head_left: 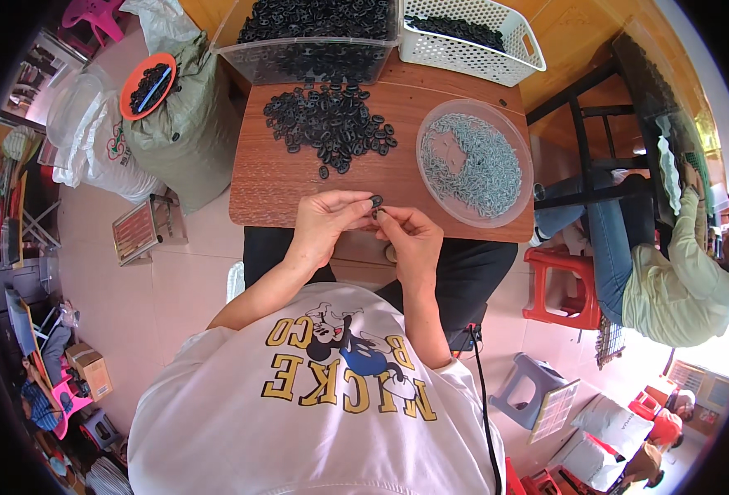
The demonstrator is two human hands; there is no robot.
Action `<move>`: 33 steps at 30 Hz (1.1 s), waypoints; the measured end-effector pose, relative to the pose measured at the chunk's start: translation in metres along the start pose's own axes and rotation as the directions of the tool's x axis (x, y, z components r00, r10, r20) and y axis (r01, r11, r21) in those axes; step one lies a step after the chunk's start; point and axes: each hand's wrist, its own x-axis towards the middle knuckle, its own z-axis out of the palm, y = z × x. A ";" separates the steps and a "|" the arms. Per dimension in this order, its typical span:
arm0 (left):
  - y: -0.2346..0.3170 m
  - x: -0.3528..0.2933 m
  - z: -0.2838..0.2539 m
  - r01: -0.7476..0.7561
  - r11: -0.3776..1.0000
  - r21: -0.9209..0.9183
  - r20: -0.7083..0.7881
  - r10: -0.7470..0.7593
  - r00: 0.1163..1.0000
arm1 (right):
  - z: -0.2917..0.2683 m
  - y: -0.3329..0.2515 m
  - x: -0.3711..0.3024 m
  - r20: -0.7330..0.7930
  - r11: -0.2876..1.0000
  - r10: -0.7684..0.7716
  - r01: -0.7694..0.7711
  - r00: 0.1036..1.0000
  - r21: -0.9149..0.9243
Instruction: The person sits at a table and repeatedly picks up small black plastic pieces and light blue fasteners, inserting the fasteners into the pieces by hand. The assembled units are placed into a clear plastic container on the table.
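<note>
Just over the table's near edge my two hands meet, fingertips close together. My left hand [329, 221] pinches a small black oval part [376, 200] between thumb and forefinger. My right hand [415, 241] is closed in a pinch against the lower end of that part; whatever tiny piece is between its fingers is too small to make out. Beyond them a loose pile of similar black oval parts [331, 124] lies on the brown wooden table [253, 194]. To the right, a round clear plastic tub [524, 177] holds many small silvery screws [488, 181].
At the table's back stand a clear bin [298, 73] full of black parts and a white perforated basket [480, 68]. Sacks [185, 153] with an orange bowl [126, 103] on top stand left. A red stool [558, 289] and a seated person [670, 285] are at right.
</note>
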 end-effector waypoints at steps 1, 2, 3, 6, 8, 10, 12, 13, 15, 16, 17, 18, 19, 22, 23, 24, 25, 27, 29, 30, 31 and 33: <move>-0.002 -0.001 0.001 -0.032 0.999 0.029 0.004 0.032 0.999 | 0.000 0.001 0.000 0.000 1.000 0.000 0.000 1.000 0.009; -0.003 -0.002 0.001 -0.064 0.996 0.057 0.009 0.064 0.998 | 0.000 0.001 0.000 -0.002 1.000 0.004 -0.004 1.000 0.003; -0.002 -0.003 0.001 -0.073 0.991 0.109 0.015 0.072 0.997 | 0.000 0.001 0.000 -0.003 1.000 0.008 -0.008 1.000 -0.003; -0.001 -0.004 0.000 -0.089 0.970 0.224 0.030 0.085 0.996 | 0.005 -0.004 -0.002 -0.009 1.000 0.003 -0.003 1.000 0.017; -0.001 -0.005 -0.002 -0.087 0.964 0.251 0.038 0.080 0.996 | 0.005 -0.005 -0.003 0.015 0.999 -0.002 0.001 1.000 0.044; 0.009 -0.009 0.001 -0.064 0.951 0.302 0.080 0.041 0.996 | 0.001 -0.004 -0.003 0.067 0.997 -0.004 -0.001 0.998 0.072; 0.009 -0.009 -0.001 -0.083 0.940 0.332 0.102 0.051 0.993 | -0.003 -0.002 -0.003 0.115 0.998 -0.024 0.018 0.993 0.053; 0.002 -0.007 -0.005 -0.111 0.935 0.338 0.107 0.079 0.991 | -0.004 -0.001 -0.003 0.139 0.999 -0.034 0.028 0.990 0.044; 0.002 -0.008 -0.005 -0.120 0.929 0.350 0.119 0.083 0.989 | -0.006 0.000 -0.003 0.159 0.998 -0.051 0.045 0.986 0.045; 0.006 -0.010 -0.005 -0.104 0.928 0.357 0.125 0.063 0.990 | -0.006 0.001 -0.004 0.168 0.998 -0.059 0.053 0.984 0.045; 0.009 -0.012 -0.004 -0.088 0.928 0.363 0.128 0.044 0.991 | -0.006 0.000 -0.004 0.170 0.998 -0.037 0.027 0.985 0.059; 0.006 -0.011 -0.006 -0.170 0.916 0.363 0.159 0.118 0.980 | -0.007 -0.002 -0.005 0.173 0.997 -0.015 0.002 0.985 0.073; 0.000 -0.009 -0.008 -0.250 0.898 0.361 0.190 0.192 0.963 | -0.007 -0.003 -0.005 0.175 0.996 0.008 -0.023 0.984 0.087; 0.001 -0.011 -0.010 -0.306 0.880 0.363 0.235 0.232 0.944 | -0.004 -0.002 -0.007 0.156 0.995 -0.019 0.003 0.988 0.102; 0.002 -0.012 -0.010 -0.294 0.883 0.367 0.239 0.216 0.947 | -0.004 -0.001 -0.007 0.152 0.994 -0.034 0.017 0.988 0.111; 0.003 -0.013 -0.010 -0.294 0.881 0.369 0.238 0.216 0.947 | -0.003 0.001 -0.007 0.148 0.992 -0.049 0.031 0.988 0.121; 0.003 -0.014 -0.010 -0.295 0.880 0.372 0.237 0.217 0.947 | -0.002 0.002 -0.007 0.144 0.991 -0.064 0.045 0.987 0.130; 0.002 -0.015 -0.011 -0.295 0.878 0.376 0.231 0.220 0.948 | 0.001 0.002 -0.008 0.129 0.990 -0.079 0.063 0.988 0.126; 0.000 -0.015 -0.012 -0.297 0.877 0.378 0.223 0.225 0.948 | 0.005 0.002 -0.010 0.109 0.990 -0.103 0.091 0.989 0.107; -0.001 -0.015 -0.012 -0.328 0.856 0.400 0.230 0.253 0.940 | 0.006 0.002 -0.011 0.096 0.990 -0.118 0.110 0.988 0.089; -0.001 -0.016 -0.012 -0.359 0.833 0.421 0.238 0.280 0.930 | 0.008 0.002 -0.012 0.085 0.989 -0.134 0.128 0.987 0.071; -0.003 -0.016 -0.013 -0.413 0.800 0.436 0.250 0.333 0.909 | 0.010 0.000 -0.014 0.063 0.992 -0.129 0.128 0.990 0.023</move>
